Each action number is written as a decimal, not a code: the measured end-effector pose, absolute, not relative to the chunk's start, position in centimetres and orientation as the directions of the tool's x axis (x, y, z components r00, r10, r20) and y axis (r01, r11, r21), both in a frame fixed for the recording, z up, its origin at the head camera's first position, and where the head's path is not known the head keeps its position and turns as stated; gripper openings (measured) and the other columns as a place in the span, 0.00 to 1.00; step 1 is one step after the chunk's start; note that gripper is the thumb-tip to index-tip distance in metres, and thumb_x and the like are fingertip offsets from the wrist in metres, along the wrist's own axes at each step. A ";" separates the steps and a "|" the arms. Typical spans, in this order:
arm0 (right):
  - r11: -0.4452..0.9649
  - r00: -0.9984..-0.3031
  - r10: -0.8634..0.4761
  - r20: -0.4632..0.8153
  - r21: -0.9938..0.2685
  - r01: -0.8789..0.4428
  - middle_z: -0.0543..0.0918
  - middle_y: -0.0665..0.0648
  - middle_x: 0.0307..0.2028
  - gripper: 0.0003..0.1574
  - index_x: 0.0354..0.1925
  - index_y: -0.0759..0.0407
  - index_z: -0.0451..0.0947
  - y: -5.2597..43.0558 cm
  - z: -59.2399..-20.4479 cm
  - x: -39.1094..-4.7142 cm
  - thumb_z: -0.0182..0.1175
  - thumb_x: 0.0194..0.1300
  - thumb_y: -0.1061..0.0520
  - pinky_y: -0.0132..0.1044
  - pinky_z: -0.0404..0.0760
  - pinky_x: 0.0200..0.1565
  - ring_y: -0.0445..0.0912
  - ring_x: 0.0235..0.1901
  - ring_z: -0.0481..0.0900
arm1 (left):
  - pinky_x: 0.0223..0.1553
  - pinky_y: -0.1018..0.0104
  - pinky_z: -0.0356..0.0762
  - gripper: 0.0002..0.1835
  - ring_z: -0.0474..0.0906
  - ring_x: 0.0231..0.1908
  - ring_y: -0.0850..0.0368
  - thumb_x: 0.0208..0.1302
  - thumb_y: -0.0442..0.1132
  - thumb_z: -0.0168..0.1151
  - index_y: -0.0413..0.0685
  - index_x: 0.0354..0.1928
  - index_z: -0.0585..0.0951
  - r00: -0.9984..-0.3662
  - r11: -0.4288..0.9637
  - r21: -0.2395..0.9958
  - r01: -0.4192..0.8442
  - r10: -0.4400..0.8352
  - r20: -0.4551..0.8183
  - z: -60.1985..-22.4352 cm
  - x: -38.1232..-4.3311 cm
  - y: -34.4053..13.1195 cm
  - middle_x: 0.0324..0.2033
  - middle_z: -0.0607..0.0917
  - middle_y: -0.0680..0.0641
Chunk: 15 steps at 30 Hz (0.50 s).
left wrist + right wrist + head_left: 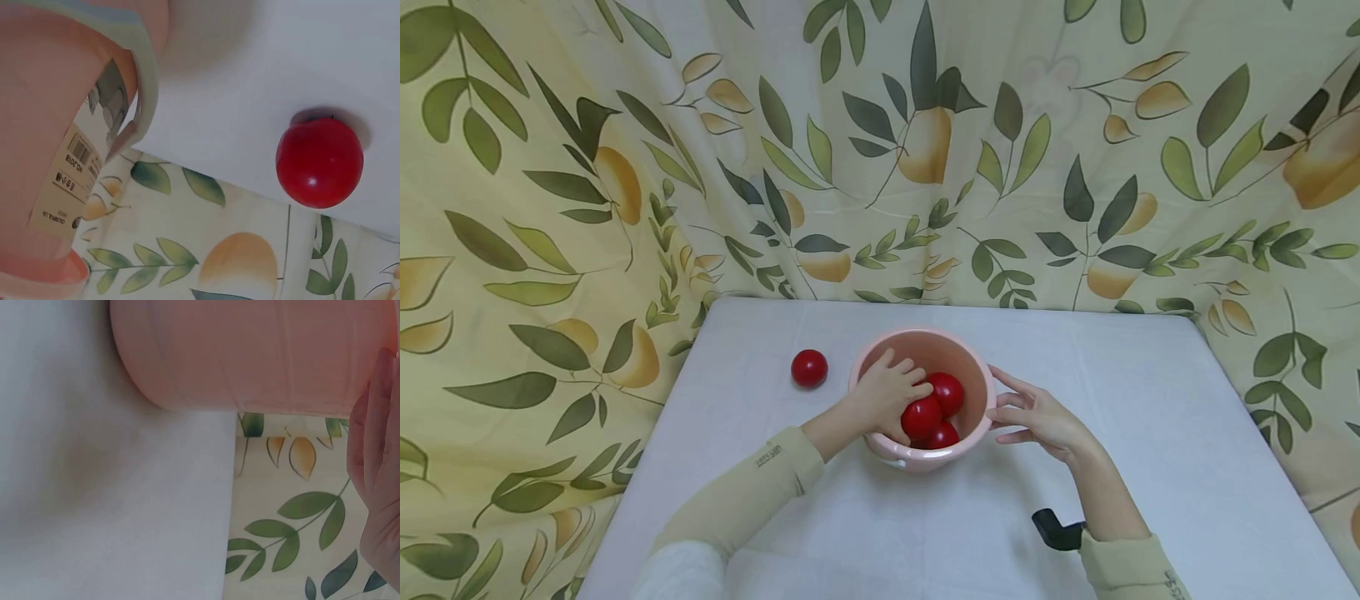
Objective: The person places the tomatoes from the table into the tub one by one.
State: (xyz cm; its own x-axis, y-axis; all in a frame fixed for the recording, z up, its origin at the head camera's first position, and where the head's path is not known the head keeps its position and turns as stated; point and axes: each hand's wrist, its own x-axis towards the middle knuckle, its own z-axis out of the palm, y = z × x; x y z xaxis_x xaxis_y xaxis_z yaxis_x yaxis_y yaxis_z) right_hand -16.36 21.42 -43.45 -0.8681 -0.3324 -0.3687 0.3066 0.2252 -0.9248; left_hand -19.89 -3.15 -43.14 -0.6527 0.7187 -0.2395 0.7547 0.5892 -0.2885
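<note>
A pink bucket [983, 375] with a pale handle stands on the white table, several red tomatoes [947, 393] inside. My left hand [883, 396] reaches over its left rim, thumb and fingers round the nearest tomato [921, 418] in the bucket. With fingers spread and fairly straight, my right hand [1037, 421] touches the bucket's right side near the rim; the right wrist view shows those fingers [375, 431] against the pink wall. Another tomato [809, 368] lies on the table left of the bucket. In the left wrist view, the bucket's wall [37, 112] carries a paper label [69, 181].
The white-covered table [1150, 417] ends at a back edge against a curtain [880, 150] printed with leaves and fruit. A black strap piece [1057, 530] sticks out at my right wrist.
</note>
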 end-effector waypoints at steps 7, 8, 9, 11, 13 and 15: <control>0.228 -0.868 -0.327 -0.374 -0.922 0.312 0.76 0.63 0.44 0.49 0.70 0.51 0.48 21.4 -43.5 -16.4 0.62 0.56 0.56 0.46 0.81 0.39 0.49 0.40 0.79 | 0.62 0.55 0.55 0.47 0.56 0.62 0.56 0.39 0.71 0.61 0.71 0.65 0.60 -0.635 0.519 -0.370 0.770 0.681 -0.366 -44.0 -19.8 -2.3 0.63 0.64 0.57; 0.228 -0.868 -0.327 -0.373 -0.923 0.311 0.76 0.63 0.44 0.49 0.70 0.51 0.48 21.4 -43.5 -16.4 0.62 0.56 0.56 0.46 0.81 0.39 0.49 0.40 0.79 | 0.62 0.55 0.55 0.47 0.55 0.62 0.56 0.39 0.71 0.60 0.71 0.66 0.59 -0.638 0.518 -0.378 0.768 0.673 -0.374 -44.0 -19.8 -2.2 0.63 0.64 0.58; 0.228 -0.869 -0.327 -0.372 -0.923 0.309 0.76 0.63 0.44 0.49 0.70 0.51 0.48 21.4 -43.5 -16.4 0.62 0.56 0.56 0.46 0.81 0.39 0.49 0.40 0.79 | 0.62 0.55 0.55 0.47 0.55 0.62 0.56 0.39 0.71 0.60 0.72 0.66 0.59 -0.642 0.518 -0.383 0.765 0.666 -0.381 -44.0 -19.8 -2.2 0.64 0.63 0.58; 0.228 -0.869 -0.329 -0.369 -0.924 0.306 0.76 0.63 0.43 0.49 0.70 0.52 0.48 21.4 -43.5 -16.4 0.62 0.56 0.56 0.46 0.81 0.39 0.49 0.40 0.79 | 0.62 0.56 0.55 0.47 0.55 0.62 0.57 0.39 0.70 0.62 0.73 0.66 0.58 -0.651 0.519 -0.396 0.757 0.651 -0.391 -44.0 -19.8 -2.2 0.63 0.63 0.58; 0.225 -0.869 -0.331 -0.368 -0.925 0.306 0.76 0.63 0.43 0.49 0.70 0.52 0.48 21.4 -43.5 -16.4 0.62 0.57 0.56 0.45 0.81 0.39 0.49 0.39 0.80 | 0.62 0.57 0.54 0.47 0.54 0.63 0.57 0.40 0.68 0.63 0.74 0.66 0.57 -0.658 0.517 -0.409 0.752 0.632 -0.410 -44.0 -19.9 -2.2 0.64 0.62 0.59; 0.220 -0.868 -0.334 -0.368 -0.926 0.308 0.76 0.64 0.44 0.49 0.70 0.52 0.48 21.4 -43.4 -16.4 0.62 0.57 0.56 0.45 0.81 0.39 0.49 0.39 0.80 | 0.62 0.57 0.54 0.47 0.53 0.63 0.57 0.41 0.66 0.64 0.75 0.66 0.55 -0.663 0.515 -0.420 0.748 0.614 -0.429 -44.0 -19.9 -2.3 0.64 0.61 0.59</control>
